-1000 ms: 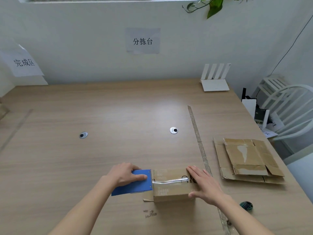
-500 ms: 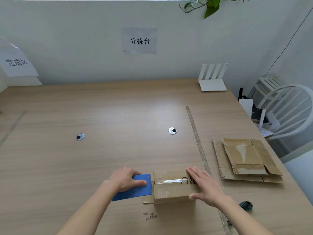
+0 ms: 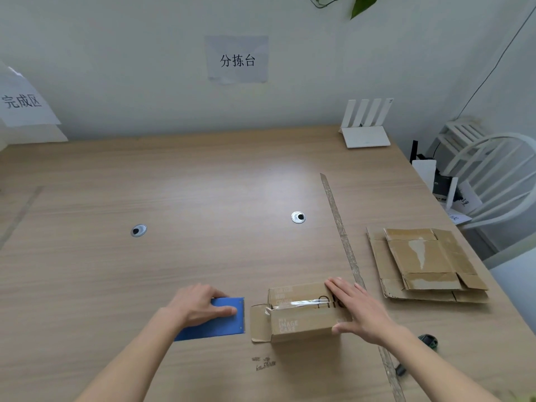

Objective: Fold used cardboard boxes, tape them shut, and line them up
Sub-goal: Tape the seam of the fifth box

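In the head view, my right hand (image 3: 358, 310) lies flat on the right end of the small cardboard box (image 3: 301, 313). The fingers are straight and spread over its top and the thumb is against the front side. It presses but does not grip, I think to keep the box from sliding while the tape is worked.

The box stands on the tabletop (image 3: 203, 198) near me, a little right of the middle. A strip of clear tape (image 3: 301, 303) runs along its top seam. At its left end one flap (image 3: 259, 323) is open, so this end is not yet closed.

My left hand (image 3: 200, 306) rests on a flat blue tool (image 3: 216, 322), just beside the box's open end and apart from it. The fingers lie over the tool and the thumb is stretched along its top; I cannot tell whether they curl around its far edge. I believe it is a blue scraper or cutter for the tape.

To the right, beyond a long tape strip (image 3: 342, 236) stuck on the tabletop, flattened cardboard boxes (image 3: 420, 262) wait in a small pile, probably the next ones to fold.
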### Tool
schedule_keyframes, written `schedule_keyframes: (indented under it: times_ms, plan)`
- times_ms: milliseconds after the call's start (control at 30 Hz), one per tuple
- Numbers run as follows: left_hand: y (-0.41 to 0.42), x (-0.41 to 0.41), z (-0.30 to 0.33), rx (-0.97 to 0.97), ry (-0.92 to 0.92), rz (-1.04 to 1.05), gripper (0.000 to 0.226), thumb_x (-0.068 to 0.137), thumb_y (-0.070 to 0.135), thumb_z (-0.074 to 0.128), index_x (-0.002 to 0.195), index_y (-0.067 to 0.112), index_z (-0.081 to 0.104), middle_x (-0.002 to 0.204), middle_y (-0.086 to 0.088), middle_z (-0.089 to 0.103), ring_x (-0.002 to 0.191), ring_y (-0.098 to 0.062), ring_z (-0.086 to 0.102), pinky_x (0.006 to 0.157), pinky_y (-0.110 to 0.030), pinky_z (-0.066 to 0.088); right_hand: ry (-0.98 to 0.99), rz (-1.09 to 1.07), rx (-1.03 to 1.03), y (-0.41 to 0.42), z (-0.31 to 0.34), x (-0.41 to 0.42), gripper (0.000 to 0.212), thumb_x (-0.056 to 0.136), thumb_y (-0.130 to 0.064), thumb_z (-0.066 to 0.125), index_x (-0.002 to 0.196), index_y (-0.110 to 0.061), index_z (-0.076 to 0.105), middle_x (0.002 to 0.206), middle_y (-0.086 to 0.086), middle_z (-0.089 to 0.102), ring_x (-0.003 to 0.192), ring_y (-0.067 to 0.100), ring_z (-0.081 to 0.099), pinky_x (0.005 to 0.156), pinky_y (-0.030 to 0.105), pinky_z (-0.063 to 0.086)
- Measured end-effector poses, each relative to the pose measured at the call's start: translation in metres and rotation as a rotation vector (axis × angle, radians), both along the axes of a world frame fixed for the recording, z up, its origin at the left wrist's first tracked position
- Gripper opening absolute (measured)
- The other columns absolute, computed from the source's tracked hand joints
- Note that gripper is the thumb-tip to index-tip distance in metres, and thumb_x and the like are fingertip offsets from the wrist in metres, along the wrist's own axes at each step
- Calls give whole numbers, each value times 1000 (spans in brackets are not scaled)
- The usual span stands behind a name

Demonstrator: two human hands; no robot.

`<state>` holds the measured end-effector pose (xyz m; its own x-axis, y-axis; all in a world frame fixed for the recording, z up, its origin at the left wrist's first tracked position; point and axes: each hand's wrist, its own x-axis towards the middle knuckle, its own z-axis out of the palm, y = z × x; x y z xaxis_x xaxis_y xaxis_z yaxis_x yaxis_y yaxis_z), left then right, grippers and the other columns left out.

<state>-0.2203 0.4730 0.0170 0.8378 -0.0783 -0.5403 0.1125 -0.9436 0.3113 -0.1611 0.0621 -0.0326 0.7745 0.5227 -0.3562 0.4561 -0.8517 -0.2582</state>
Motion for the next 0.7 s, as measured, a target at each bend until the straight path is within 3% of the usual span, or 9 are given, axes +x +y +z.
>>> schedule_keyframes:
  times_ms: [100, 300, 433, 700]
  plan:
    - [-11, 3, -8, 9, -47, 20, 48, 79, 79, 46, 109, 49, 68, 88, 14, 70, 84, -10, 63, 74, -31, 49, -14, -4, -12, 0, 1, 0, 115, 77, -69, 68, 160, -35, -4, 164, -23, -7, 154, 2, -5, 124, 26, -4]
    - [-18, -1, -29, 96, -27, 40, 53, 73, 83, 43, 86, 39, 69, 82, 10, 68, 81, -15, 62, 67, -31, 45, -22, -3, -9, 3, 2, -1, 115, 78, -68, 68, 160, -35, -5, 163, -23, -10, 154, 3, -5, 122, 24, -5]
    - [-39, -1, -48, 147, -27, 27, 64, 70, 83, 40, 89, 30, 70, 82, 7, 69, 81, -16, 64, 67, -31, 47, -31, 3, -11, 1, 0, -3, 114, 79, -67, 68, 160, -34, -6, 164, -22, -10, 153, 2, -8, 124, 25, -4]
    - [-74, 11, -59, 381, -105, -85, 46, 85, 68, 50, 79, 23, 59, 84, -1, 67, 86, -26, 67, 62, -31, 38, -26, 2, -3, 0, -4, -2, 114, 79, -66, 68, 160, -34, -5, 166, -20, -9, 153, 2, -9, 124, 26, -4]
